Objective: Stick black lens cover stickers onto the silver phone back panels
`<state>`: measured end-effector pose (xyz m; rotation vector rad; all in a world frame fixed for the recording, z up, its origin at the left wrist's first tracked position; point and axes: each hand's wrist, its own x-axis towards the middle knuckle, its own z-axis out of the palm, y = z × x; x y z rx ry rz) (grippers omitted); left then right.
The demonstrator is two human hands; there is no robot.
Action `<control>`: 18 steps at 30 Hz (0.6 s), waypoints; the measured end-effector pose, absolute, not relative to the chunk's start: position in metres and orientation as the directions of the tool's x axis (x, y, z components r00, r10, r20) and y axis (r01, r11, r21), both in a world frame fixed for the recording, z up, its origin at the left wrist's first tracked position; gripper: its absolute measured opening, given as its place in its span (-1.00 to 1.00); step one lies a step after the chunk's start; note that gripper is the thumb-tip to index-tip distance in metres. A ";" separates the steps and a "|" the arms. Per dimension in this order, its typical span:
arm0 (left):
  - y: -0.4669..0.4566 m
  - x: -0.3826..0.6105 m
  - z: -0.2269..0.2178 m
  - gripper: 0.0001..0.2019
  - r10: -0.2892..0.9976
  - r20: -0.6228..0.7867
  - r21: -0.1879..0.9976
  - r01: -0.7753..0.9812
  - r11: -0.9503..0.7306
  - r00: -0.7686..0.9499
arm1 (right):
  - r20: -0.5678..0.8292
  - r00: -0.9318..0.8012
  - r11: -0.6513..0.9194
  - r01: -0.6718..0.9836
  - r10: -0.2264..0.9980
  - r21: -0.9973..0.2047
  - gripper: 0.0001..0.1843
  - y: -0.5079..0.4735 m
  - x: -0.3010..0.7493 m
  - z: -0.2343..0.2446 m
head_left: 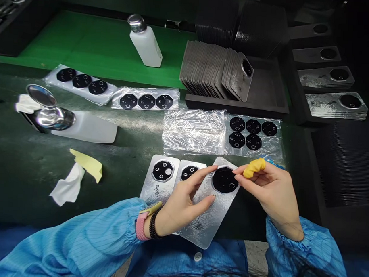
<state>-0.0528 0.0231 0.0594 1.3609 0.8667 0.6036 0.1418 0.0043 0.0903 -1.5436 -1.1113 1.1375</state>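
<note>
My left grip point(182, 205) lies spread on the panel point(212, 216), long axis slanting up-right; my right grip point(272, 188) meets the black disc point(223, 180) at its right edge, pinch indeterminable.

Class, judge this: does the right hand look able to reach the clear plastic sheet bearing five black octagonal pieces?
Probably yes: the clear plastic sheet lies just beyond the right hand, with nothing visibly blocking the way.

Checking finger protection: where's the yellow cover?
Right of centre in the head view, the yellow cover is on the right hand, beside the black octagon of the tilted panel.
</note>
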 end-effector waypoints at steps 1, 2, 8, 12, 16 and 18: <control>0.023 -0.053 0.059 -0.48 0.804 -0.179 0.984 0.111 0.140 0.567 | -0.169 0.174 -0.196 0.153 0.970 -0.969 -0.79 0.004 0.142 0.090; 0.023 -0.053 0.059 -0.48 0.804 -0.179 0.984 0.112 0.140 0.567 | -0.167 0.175 -0.195 0.158 0.970 -0.968 -0.79 0.004 0.142 0.090; 0.023 -0.052 0.060 -0.49 0.807 -0.186 0.983 0.105 0.153 0.561 | -0.159 0.189 -0.195 0.187 0.969 -0.963 -0.72 0.004 0.140 0.090; 0.023 -0.052 0.059 -0.49 0.808 -0.178 0.984 0.097 0.150 0.562 | -0.138 0.194 -0.177 0.204 0.971 -0.963 -0.72 0.003 0.139 0.089; 0.022 -0.053 0.058 -0.50 0.808 -0.171 0.985 0.109 0.133 0.564 | -0.091 0.209 -0.140 0.233 0.974 -0.962 -0.77 0.001 0.138 0.089; 0.022 -0.053 0.058 -0.50 0.810 -0.167 0.986 0.115 0.124 0.562 | -0.061 0.217 -0.118 0.259 0.974 -0.959 -0.80 0.000 0.138 0.089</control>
